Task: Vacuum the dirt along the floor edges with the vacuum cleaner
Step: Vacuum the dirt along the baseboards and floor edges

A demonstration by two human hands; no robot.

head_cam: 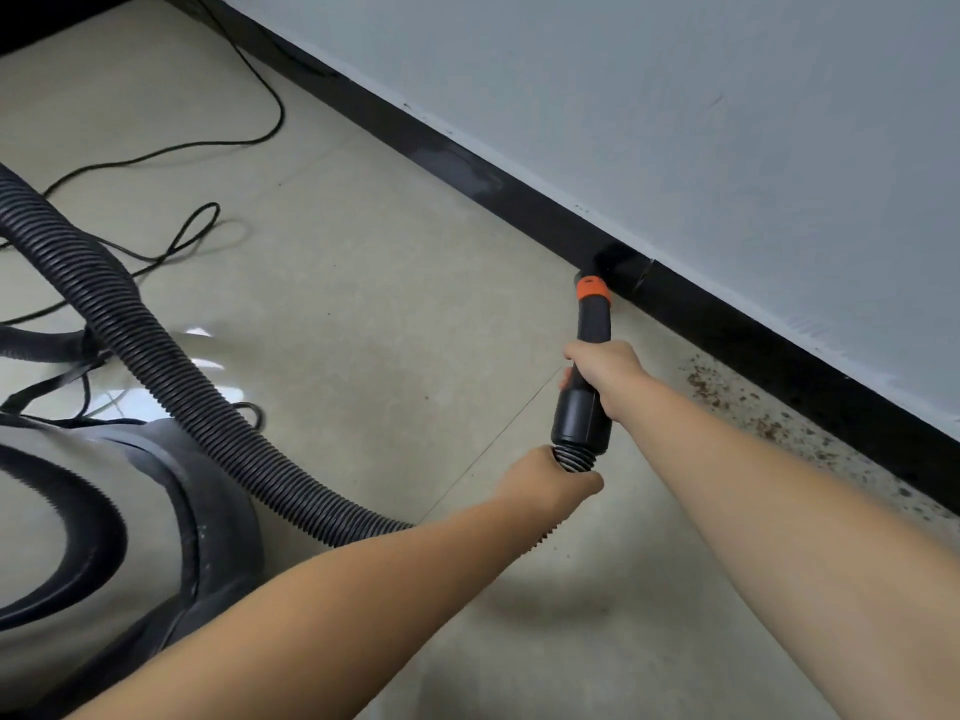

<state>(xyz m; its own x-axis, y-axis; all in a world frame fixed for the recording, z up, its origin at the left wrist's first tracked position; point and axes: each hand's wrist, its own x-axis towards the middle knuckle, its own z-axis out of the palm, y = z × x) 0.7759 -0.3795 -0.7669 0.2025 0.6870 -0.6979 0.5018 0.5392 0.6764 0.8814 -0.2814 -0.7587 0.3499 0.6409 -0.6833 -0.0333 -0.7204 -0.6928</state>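
Observation:
My right hand (605, 363) grips the black vacuum nozzle tube (593, 324), which has an orange ring (592, 288) near its tip. The tip touches the floor where it meets the black skirting board (685, 309). My left hand (550, 483) holds the ribbed black hose (171, 356) just behind the tube's cuff. The hose curves back to the steel vacuum cleaner drum (104, 537) at the lower left. Brown dirt crumbs (748, 407) lie scattered along the floor edge to the right of the nozzle, beyond my right forearm.
A thin black power cord (208, 148) loops over the beige tiled floor (363, 283) at the upper left. A pale wall (675, 122) rises above the skirting board. A dark edge of furniture shows at the top left corner.

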